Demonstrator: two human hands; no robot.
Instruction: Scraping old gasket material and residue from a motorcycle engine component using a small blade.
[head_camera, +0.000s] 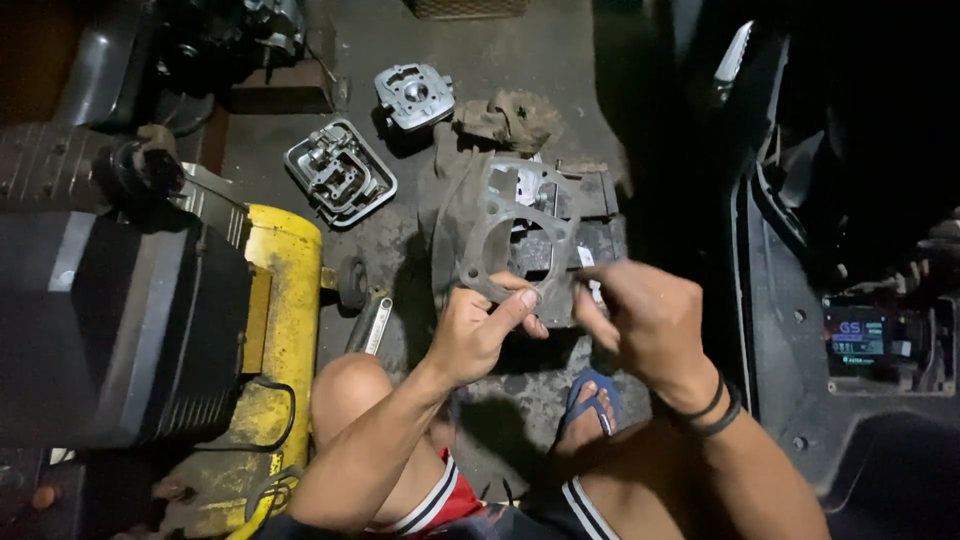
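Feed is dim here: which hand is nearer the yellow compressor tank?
Left. The left hand, fingers pinching the thin gasket, sits closer to the yellow compressor tank; the right hand is farther away, beyond the left.

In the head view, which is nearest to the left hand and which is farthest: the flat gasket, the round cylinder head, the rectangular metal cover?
1. Flat gasket: pinched in the left hand.
2. Rectangular metal cover: on the floor, up and left.
3. Round cylinder head: farthest, near the top.
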